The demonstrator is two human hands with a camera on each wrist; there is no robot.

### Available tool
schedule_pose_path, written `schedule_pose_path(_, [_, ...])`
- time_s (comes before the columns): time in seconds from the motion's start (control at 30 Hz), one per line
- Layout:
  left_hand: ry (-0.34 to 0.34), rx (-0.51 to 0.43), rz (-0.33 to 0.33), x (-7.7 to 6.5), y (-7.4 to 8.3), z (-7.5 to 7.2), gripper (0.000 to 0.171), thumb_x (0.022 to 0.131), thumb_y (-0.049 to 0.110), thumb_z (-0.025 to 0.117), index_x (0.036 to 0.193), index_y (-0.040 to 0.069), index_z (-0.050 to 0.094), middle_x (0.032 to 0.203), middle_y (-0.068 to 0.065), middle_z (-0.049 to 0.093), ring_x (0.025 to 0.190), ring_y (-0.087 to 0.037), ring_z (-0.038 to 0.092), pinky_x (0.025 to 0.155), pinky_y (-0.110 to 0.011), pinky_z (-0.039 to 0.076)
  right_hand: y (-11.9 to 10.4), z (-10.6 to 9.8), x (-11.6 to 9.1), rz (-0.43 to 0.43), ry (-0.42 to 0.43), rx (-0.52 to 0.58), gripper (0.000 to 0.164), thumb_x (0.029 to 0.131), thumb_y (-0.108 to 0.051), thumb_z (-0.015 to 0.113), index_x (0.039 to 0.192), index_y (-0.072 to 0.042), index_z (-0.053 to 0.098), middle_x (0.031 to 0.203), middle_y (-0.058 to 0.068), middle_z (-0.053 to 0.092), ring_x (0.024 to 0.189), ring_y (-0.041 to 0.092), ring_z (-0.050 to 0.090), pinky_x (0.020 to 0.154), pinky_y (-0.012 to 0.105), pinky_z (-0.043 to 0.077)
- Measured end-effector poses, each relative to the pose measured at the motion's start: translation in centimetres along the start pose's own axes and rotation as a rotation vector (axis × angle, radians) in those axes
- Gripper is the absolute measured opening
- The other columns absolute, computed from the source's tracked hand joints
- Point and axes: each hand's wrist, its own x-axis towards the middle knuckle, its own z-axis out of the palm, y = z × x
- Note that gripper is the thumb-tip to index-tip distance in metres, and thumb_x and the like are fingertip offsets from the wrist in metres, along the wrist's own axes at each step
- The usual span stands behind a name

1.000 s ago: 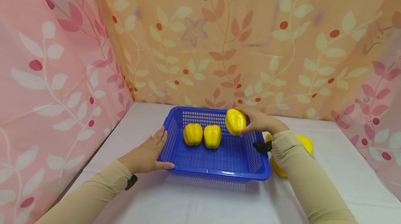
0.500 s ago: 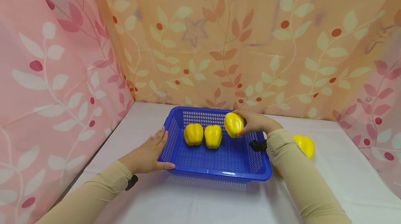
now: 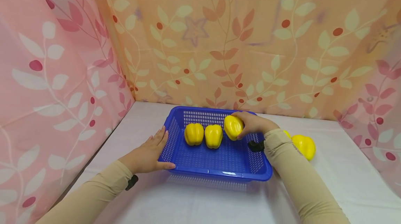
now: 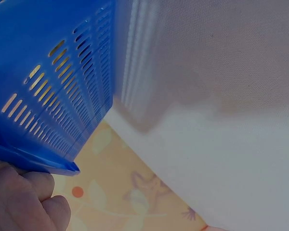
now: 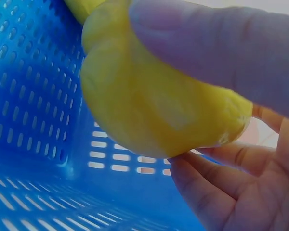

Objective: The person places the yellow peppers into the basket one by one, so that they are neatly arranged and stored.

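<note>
Resting on the left rim of the blue basket (image 3: 216, 173), the left hand (image 3: 145, 153) is laid with its fingers straight along that side and its thumb spread apart over the near left corner. The held yellow pepper (image 3: 232, 126) is clamped by the right hand (image 3: 256, 123), with the thumb on one side and the fingers on the other. This pepper is tilted and is positioned within the far right part of the basket, near the far wall; whether the basket floor is touched by it cannot be told.

Two further peppers are seated on the basket floor: the left pepper (image 3: 194, 134) is placed toward the left wall, and the middle pepper (image 3: 213, 137) is placed just beside it, nearer the basket's centre. Right of the basket, an outer pepper (image 3: 305, 147) is set on the surface (image 3: 142, 121), apart from the basket; a partly hidden pepper (image 3: 287, 134) is covered mostly by the right sleeve (image 3: 308, 182). A dark band (image 3: 256, 146) is worn at the right wrist, over the basket's right side. Behind the basket, an orange leaf-patterned curtain (image 3: 194, 70) is hung.
</note>
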Motion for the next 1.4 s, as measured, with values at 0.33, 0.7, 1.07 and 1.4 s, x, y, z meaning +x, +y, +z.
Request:
schedule_pose_path(0.33, [0.006,-0.001,0.004,0.0,-0.1,0.1,0.119,0.068,0.083,0.038,0.144,-0.003,0.009,0.152,-0.019,-0.003,0.139,-0.033,0.003,0.109,-0.05,0.014,-0.5,0.5,0.6,0.069,-0.072,-0.046,0.088,0.064,-0.024,0.083,0.136,-0.004,0.038,0.133,0.016,0.045,0.117,0.031,0.042,0.103,0.049,0.031])
schedule_pose_path(0.7, [0.002,0.013,0.001,0.1,-0.1,0.3,0.119,0.068,0.083,0.037,0.145,-0.002,0.008,0.152,-0.019,-0.003,0.139,-0.032,0.003,0.11,-0.049,0.014,-0.5,1.1,1.1,0.111,-0.075,-0.054,0.086,0.063,-0.021,0.084,0.135,-0.008,0.041,0.131,0.013,0.047,0.115,0.03,0.044,0.101,0.049,0.032])
schedule_pose_path(1.07, [-0.005,0.003,-0.003,0.0,-0.1,0.3,0.118,0.069,0.082,0.04,0.145,-0.002,0.007,0.152,-0.019,-0.004,0.139,-0.032,0.003,0.11,-0.049,0.014,-0.7,1.8,1.5,0.141,-0.141,-0.047,0.087,0.061,-0.024,0.085,0.135,-0.01,0.041,0.13,0.011,0.048,0.118,0.03,0.042,0.103,0.05,0.03])
schedule_pose_path(1.4, [0.002,0.0,-0.001,0.0,0.0,0.2,0.119,0.068,0.083,0.038,0.145,-0.003,0.008,0.152,-0.019,-0.003,0.139,-0.032,0.003,0.11,-0.05,0.013,-1.1,2.0,1.4,0.162,-0.163,-0.035,0.085,0.062,-0.021,0.084,0.135,-0.012,0.04,0.131,0.009,0.047,0.119,0.029,0.04,0.104,0.051,0.028])
